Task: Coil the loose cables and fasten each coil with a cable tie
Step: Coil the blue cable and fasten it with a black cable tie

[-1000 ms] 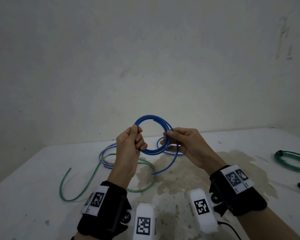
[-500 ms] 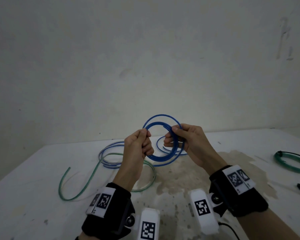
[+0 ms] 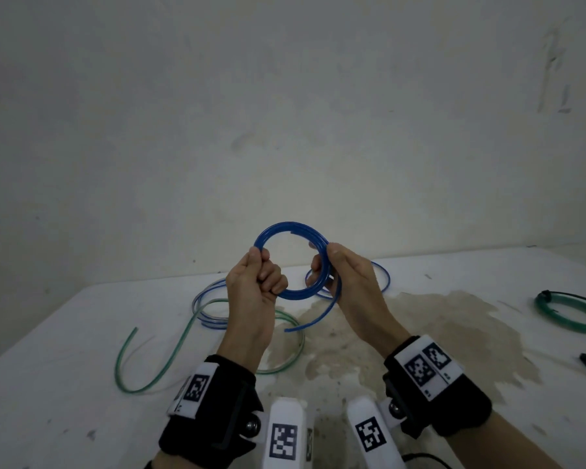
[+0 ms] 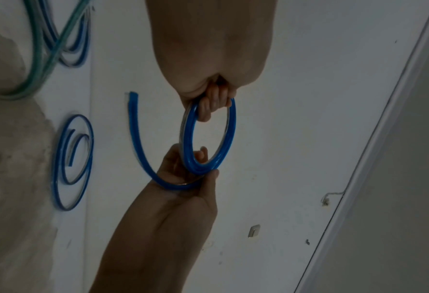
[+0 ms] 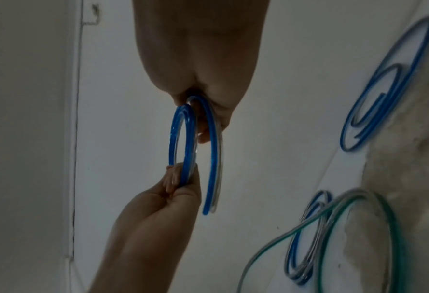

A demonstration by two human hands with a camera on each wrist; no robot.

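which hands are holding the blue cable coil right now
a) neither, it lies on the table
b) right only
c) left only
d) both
d: the left hand and the right hand each grip a side of the blue cable coil, held above the table.

Blue cable (image 3: 293,262) coiled, held upright, tail end loose.

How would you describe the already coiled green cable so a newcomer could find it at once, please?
Start at the white table and follow it to its far right edge. There lies the green coil, alone; unlike the loose green cable sprawled left, it is a tight closed ring.
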